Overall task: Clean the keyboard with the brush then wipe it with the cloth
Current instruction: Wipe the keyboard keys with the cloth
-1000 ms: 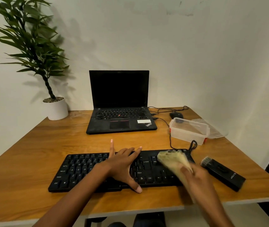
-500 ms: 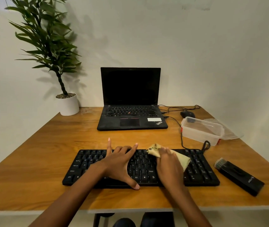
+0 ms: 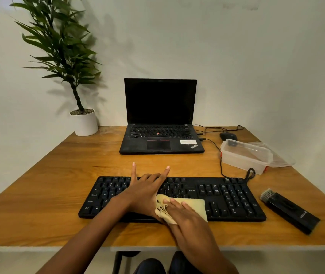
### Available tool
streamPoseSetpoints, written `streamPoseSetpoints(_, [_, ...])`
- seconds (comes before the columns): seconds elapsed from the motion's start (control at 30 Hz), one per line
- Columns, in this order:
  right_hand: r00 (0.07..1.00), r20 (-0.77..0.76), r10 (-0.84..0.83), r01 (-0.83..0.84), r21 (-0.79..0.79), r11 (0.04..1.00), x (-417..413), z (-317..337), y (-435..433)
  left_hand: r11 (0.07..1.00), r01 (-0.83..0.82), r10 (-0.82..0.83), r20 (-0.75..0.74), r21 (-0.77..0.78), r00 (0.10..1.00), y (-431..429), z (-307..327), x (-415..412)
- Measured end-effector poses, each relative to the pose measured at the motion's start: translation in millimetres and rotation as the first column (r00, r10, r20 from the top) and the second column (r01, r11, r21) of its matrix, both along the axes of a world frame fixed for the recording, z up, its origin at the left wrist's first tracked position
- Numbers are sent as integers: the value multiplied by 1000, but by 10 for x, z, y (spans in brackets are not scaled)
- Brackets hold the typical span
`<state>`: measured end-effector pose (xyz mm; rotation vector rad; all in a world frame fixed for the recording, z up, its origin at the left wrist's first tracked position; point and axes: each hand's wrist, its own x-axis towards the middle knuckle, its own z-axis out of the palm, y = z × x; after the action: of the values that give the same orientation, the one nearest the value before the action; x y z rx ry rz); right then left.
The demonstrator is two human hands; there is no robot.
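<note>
A black keyboard [image 3: 226,196] lies near the front of the wooden desk [image 3: 55,184]. My left hand [image 3: 145,190] rests flat on the keyboard's middle with fingers spread, two fingertips reaching past its far edge. My right hand [image 3: 185,216] presses a pale yellow cloth [image 3: 195,206] onto the keys near the front edge, just right of my left hand; the cloth bunches at my fingers. A black brush [image 3: 290,210] with grey bristles lies on the desk to the right of the keyboard, untouched.
An open black laptop [image 3: 160,119] stands behind the keyboard. A clear plastic box [image 3: 244,157] with its lid beside it, a black mouse [image 3: 228,136] and cables occupy the right rear. A potted plant [image 3: 82,121] stands at the back left corner.
My right hand carried the cloth from the keyboard's right end leftward over the keys, then toward the front edge beside my left hand. My left hand stayed on the keyboard.
</note>
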<state>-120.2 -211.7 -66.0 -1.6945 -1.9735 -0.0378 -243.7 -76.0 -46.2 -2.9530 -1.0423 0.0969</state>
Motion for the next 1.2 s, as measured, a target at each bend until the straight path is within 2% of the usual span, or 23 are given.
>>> streamPoseSetpoints(0.03, [995, -99, 1, -5, -49, 999, 28, 47, -18, 1000, -2, 2, 13, -7, 1000, -13, 1, -8])
streamPoseSetpoints(0.07, [964, -265, -19, -22, -154, 988, 62, 120, -49, 1000, -13, 13, 28, -14, 1000, -27, 2, -30])
streamPoseSetpoints(0.1, [889, -455, -58, -51, -223, 974, 97, 219, -77, 999, -30, 31, 43, -17, 999, -46, 2, -64])
streamPoseSetpoints(0.17, [660, -734, -159, -36, -242, 970, 206, 422, -88, 998, -61, 61, 98, -5, 993, -78, -18, -178])
streamPoseSetpoints(0.23, [386, -882, -270, 65, -266, 962, 361, 625, -19, 994, -110, 109, 157, -2, 982, -81, -46, -383])
streamPoseSetpoints(0.27, [312, -909, -276, 143, -242, 960, 452, 667, 36, 989, -146, 145, 179, -8, 973, -75, -58, -520])
streamPoseSetpoints(0.3, [290, -921, -261, 240, -194, 951, 526, 711, 103, 982, -191, 190, 195, -16, 962, -60, -75, -672])
streamPoseSetpoints(0.33, [323, -913, -251, 345, -134, 929, 580, 748, 197, 970, -242, 244, 211, -35, 947, -38, -91, -831])
streamPoseSetpoints(0.37, [394, -882, -259, 431, -71, 900, 611, 758, 301, 955, -287, 297, 235, -77, 926, -14, -110, -976])
streamPoseSetpoints(0.43, [545, -781, -305, 493, 4, 870, 633, 655, 572, 918, -330, 385, 298, -220, 873, 28, -157, -1201])
streamPoseSetpoints(0.53, [729, -556, -400, 429, -85, 899, 505, 360, 909, 847, -273, 476, 424, -455, 770, 28, -272, -1325])
streamPoseSetpoints(0.63, [865, -227, -448, 419, -164, 893, 233, 115, 1011, 835, -204, 494, 531, -512, 689, -7, -376, -1310])
streamPoseSetpoints(0.67, [886, -139, -443, 423, -148, 894, 146, 78, 1005, 835, -197, 499, 555, -514, 666, -21, -393, -1300])
streamPoseSetpoints(0.73, [911, -65, -406, 395, -138, 908, -15, 60, 969, 839, -201, 503, 580, -505, 641, -39, -406, -1291])
streamPoseSetpoints(0.93, [980, -61, -188, 178, -145, 973, -590, 67, 677, 834, -220, 517, 578, -506, 632, -84, -391, -1280])
streamPoseSetpoints(1.1, [993, -15, 116, -117, -57, 991, -1026, -130, 346, 843, -219, 504, 576, -492, 644, -91, -398, -1303])
streamPoseSetpoints(1.13, [989, -23, 145, -146, -54, 988, -1032, -106, 280, 848, -210, 492, 575, -487, 653, -88, -401, -1299])
streamPoseSetpoints(1.2, [975, -134, 179, -194, -115, 974, -974, -9, 201, 843, -208, 499, 576, -497, 648, -96, -390, -1308])
